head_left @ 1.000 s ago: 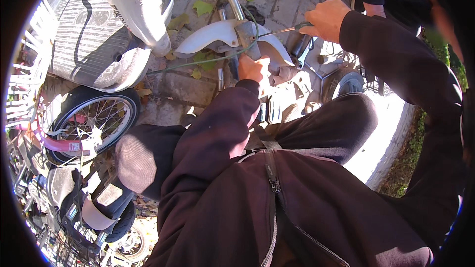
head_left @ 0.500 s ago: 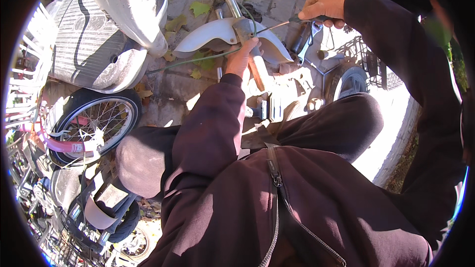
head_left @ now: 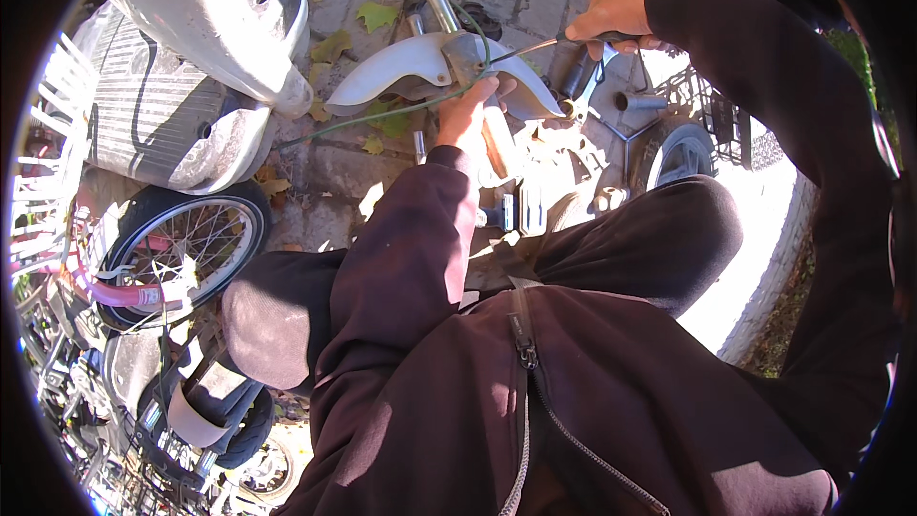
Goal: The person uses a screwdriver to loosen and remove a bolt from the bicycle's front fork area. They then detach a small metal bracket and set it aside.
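In the head view, a screwdriver (head_left: 547, 43) is grasped by its dark handle in the right grip (head_left: 616, 15), its tip brought to the bracket of a metal fork (head_left: 439, 6). The fork, with a white mudguard (head_left: 377, 77), is positioned above brick paving (head_left: 349, 174). The left grip (head_left: 465, 117) is closed around the fork; whether the green cable (head_left: 387, 116) is also pinched cannot be told.

Smooth fender (head_left: 382, 76), seemingly plastic; shiny metal tube (head_left: 438, 6); matt cloth sleeve (head_left: 401, 234).
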The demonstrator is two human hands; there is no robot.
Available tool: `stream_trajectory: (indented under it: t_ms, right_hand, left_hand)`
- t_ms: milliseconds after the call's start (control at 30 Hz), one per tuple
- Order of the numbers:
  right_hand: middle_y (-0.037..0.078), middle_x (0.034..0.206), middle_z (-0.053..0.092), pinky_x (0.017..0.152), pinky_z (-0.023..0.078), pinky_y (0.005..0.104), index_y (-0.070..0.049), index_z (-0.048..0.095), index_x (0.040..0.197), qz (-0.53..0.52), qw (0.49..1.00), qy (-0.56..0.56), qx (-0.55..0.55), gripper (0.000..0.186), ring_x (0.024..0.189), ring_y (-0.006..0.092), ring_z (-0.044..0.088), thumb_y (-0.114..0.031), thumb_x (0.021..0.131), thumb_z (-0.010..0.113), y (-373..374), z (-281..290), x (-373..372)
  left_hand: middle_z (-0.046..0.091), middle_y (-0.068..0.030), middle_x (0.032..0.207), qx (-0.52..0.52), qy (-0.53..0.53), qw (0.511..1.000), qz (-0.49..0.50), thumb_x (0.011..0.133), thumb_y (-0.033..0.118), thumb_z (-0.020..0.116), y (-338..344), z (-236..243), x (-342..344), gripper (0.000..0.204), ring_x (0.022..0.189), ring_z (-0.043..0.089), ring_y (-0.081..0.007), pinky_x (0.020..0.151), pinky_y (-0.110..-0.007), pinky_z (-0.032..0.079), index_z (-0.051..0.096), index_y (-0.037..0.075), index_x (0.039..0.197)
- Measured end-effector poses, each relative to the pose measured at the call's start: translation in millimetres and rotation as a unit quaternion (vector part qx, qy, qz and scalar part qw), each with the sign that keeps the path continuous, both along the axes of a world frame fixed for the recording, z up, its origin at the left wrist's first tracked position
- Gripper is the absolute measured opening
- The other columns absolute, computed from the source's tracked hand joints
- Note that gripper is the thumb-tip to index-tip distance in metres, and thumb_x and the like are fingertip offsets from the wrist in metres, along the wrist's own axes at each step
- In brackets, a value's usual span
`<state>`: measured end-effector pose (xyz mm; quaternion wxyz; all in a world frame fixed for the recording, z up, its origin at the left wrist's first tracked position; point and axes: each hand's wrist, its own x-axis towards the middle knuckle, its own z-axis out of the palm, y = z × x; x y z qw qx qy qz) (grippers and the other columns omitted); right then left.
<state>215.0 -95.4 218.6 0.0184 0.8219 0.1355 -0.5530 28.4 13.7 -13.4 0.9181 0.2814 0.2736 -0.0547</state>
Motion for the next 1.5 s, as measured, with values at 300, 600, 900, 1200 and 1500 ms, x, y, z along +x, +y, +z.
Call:
stream_trajectory:
  t_ms: [300, 600, 900, 1200, 1500]
  right_hand:
    - [0.019, 0.060, 0.063, 0.057, 0.048, 0.0397, 0.001, 0.070, 0.089, 0.244, 0.941, -0.230, 0.047, 0.048, 0.055, 0.0325, 0.062, -0.046, 0.088, 0.064, -17.1, -14.8, -23.1]
    - [0.015, 0.057, 0.056, 0.053, 0.046, 0.0381, 0.000, 0.065, 0.083, 0.317, 0.917, -0.232, 0.076, 0.043, 0.051, 0.0273, 0.059, -0.042, 0.088, 0.064, -11.4, -5.8, -24.5]
    - [0.009, 0.061, 0.060, 0.053, 0.049, 0.0375, -0.001, 0.067, 0.074, 0.115, 0.991, -0.062, -0.009, 0.054, 0.052, 0.0229, 0.059, -0.051, 0.092, 0.057, -7.9, -7.0, -13.8]
    - [0.019, 0.066, 0.066, 0.060, 0.053, 0.0401, -0.003, 0.070, 0.082, 0.532, 0.787, -0.311, 0.045, 0.044, 0.068, 0.0332, 0.068, -0.046, 0.089, 0.063, -17.4, -8.8, -31.4]
    - [0.002, 0.059, 0.052, 0.041, 0.038, 0.0321, -0.004, 0.066, 0.087, -0.158, 0.984, 0.086, -0.012, 0.044, 0.040, 0.0096, 0.043, -0.047, 0.093, 0.060, -21.2, -6.6, -7.2]
  left_hand:
    - [0.065, -0.0090, 0.103, -0.040, 0.022, 0.999, 0.003, 0.082, 0.006, 0.073, 2.2, 13.1, -0.8, 0.031, 0.088, 0.071, -0.0268, 0.064, -0.033, 0.052, 0.061, 0.002, 0.110]
    - [0.069, -0.0121, 0.082, -0.031, 0.086, 0.995, 0.029, 0.081, 0.015, 0.075, -2.4, 20.3, -2.5, 0.027, 0.068, 0.064, -0.0182, 0.056, -0.030, 0.050, 0.065, 0.002, 0.101]
    - [0.064, -0.0075, 0.076, -0.014, 0.195, 0.980, -0.036, 0.082, 0.012, 0.072, -1.8, 28.8, 2.6, 0.022, 0.059, 0.062, -0.0187, 0.053, -0.031, 0.047, 0.059, 0.005, 0.099]
    - [0.067, -0.0114, 0.073, -0.006, 0.180, 0.982, -0.056, 0.080, 0.017, 0.075, -2.8, 24.5, 1.5, 0.025, 0.057, 0.060, -0.0174, 0.052, -0.030, 0.047, 0.061, 0.004, 0.096]
    - [0.066, -0.0131, 0.076, -0.001, 0.117, 0.993, -0.008, 0.080, 0.016, 0.074, -4.7, 18.5, 0.9, 0.026, 0.059, 0.060, -0.0195, 0.054, -0.031, 0.049, 0.062, 0.003, 0.098]
